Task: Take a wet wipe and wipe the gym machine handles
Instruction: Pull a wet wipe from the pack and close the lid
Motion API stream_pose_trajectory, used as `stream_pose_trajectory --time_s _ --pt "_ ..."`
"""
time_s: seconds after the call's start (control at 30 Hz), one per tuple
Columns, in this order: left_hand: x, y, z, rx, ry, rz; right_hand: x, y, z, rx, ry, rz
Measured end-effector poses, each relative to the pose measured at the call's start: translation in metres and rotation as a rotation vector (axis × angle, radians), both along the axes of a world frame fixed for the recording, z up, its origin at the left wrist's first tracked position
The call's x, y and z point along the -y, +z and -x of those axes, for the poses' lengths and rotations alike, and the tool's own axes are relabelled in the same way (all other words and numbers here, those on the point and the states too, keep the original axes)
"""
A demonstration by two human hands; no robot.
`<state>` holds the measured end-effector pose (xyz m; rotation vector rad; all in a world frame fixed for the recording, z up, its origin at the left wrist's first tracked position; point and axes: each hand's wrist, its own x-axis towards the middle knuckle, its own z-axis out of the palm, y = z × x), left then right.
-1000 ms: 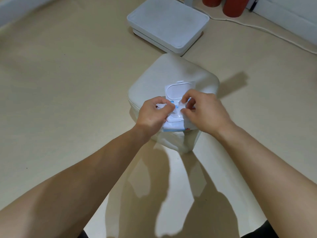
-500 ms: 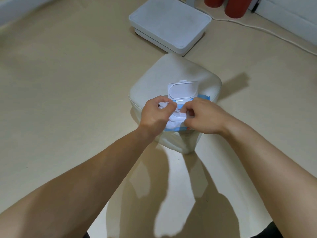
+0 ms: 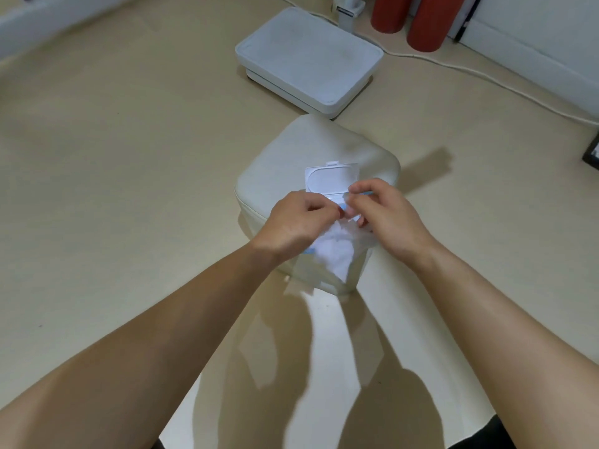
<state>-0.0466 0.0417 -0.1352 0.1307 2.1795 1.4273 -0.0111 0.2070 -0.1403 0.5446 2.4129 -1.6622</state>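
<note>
Both bare hands meet over a soft pack of wet wipes with blue edging [image 3: 311,252], which lies on the near part of a cream padded cushioned stool [image 3: 291,157] standing on the beige floor [image 3: 113,157]. The pack's white hinged plastic lid [image 3: 332,179] stands flipped open, tilted away from the person. The left hand [image 3: 291,222] has its fingers curled in a closed grip, thumb and forefinger pinched at the pack's opening. The right hand [image 3: 385,215] is also curled, its fingertips pinched close to the left hand's. A crumpled white wet wipe [image 3: 337,251] hangs from between the hands and drapes down over the pack's near side; blur there makes it hard to tell which fingers actually have it.

Beyond the stool lies a flat white rectangular platform [image 3: 308,58] on the floor. Two red cylinders [image 3: 424,24] stand near the wall, and a white cable [image 3: 486,76] runs across the floor to the right.
</note>
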Motion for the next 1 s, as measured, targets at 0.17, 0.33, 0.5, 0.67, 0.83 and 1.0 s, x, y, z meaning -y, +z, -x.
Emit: stream_pose_trajectory --time_s 0.17,0.33,0.5,0.67,0.83,1.0 --pt "0.014 0.004 0.011 0.030 0.176 -0.034 0.002 -0.011 0.005 -0.010 0.017 -0.301" --pt "0.028 0.018 0.016 0.275 0.099 -0.211 0.002 -0.011 0.011 0.065 -0.046 -0.384" --pt "0.037 0.031 0.026 0.311 0.108 -0.183 -0.001 -0.013 0.014 0.200 -0.099 -0.410" --pt "0.036 0.017 0.042 0.125 0.227 0.039 -0.004 -0.015 0.013 0.374 -0.270 0.053" --pt "0.020 0.018 0.032 0.101 -0.042 0.066 -0.005 -0.019 0.013 0.248 -0.174 -0.240" --pt "0.022 0.019 0.017 -0.034 -0.275 0.276 -0.008 -0.003 0.002 -0.239 0.284 -0.592"
